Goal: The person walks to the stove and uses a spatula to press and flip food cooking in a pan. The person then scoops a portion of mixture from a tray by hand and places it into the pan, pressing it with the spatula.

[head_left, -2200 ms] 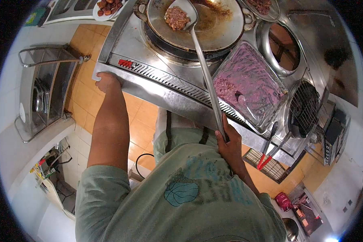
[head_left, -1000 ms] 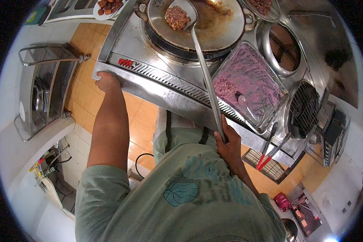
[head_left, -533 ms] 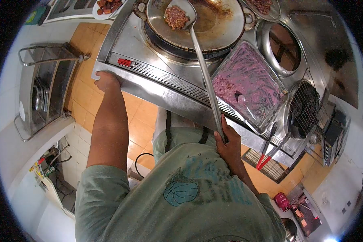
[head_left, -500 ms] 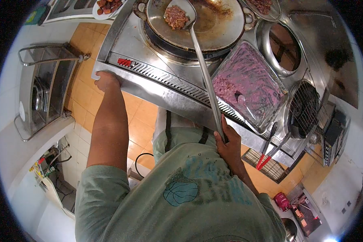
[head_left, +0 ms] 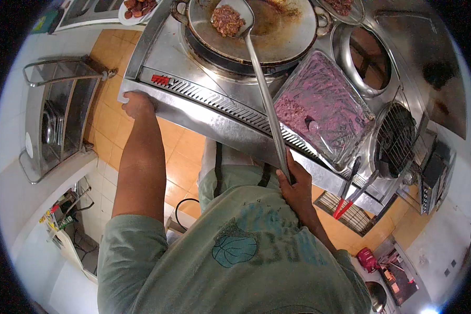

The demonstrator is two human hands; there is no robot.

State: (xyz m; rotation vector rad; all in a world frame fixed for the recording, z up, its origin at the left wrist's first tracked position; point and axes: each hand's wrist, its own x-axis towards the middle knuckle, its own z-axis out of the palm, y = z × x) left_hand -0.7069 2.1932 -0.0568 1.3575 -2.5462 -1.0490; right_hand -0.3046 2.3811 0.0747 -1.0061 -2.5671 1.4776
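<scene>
My right hand (head_left: 298,186) is wrapped around the lower end of a long metal ladle (head_left: 267,99). Its bowl, tilted over the wok (head_left: 285,36), holds a clump of brown minced food (head_left: 227,21). Oil and browned residue coat the wok, which sits on a burner. My left hand (head_left: 138,104) rests at the left front corner of the steel stove (head_left: 209,118), its fingers curled over the edge. To the right of the ladle lies a clear tray (head_left: 345,152) with pinkish-purple minced food (head_left: 324,104), one corner scooped out.
Red-handled tongs (head_left: 345,196) lie at the stove's front right, beside a wire grate (head_left: 395,133) over a burner. Behind the tray is a metal ring (head_left: 343,60). A strainer (head_left: 345,8) with cooked food sits top right, a plate (head_left: 125,17) of browned pieces top left. A metal rack (head_left: 68,118) stands left.
Almost nothing differs. The stove, wok and ladle appear shifted very slightly up and left in the view, and both hands keep their grips.
</scene>
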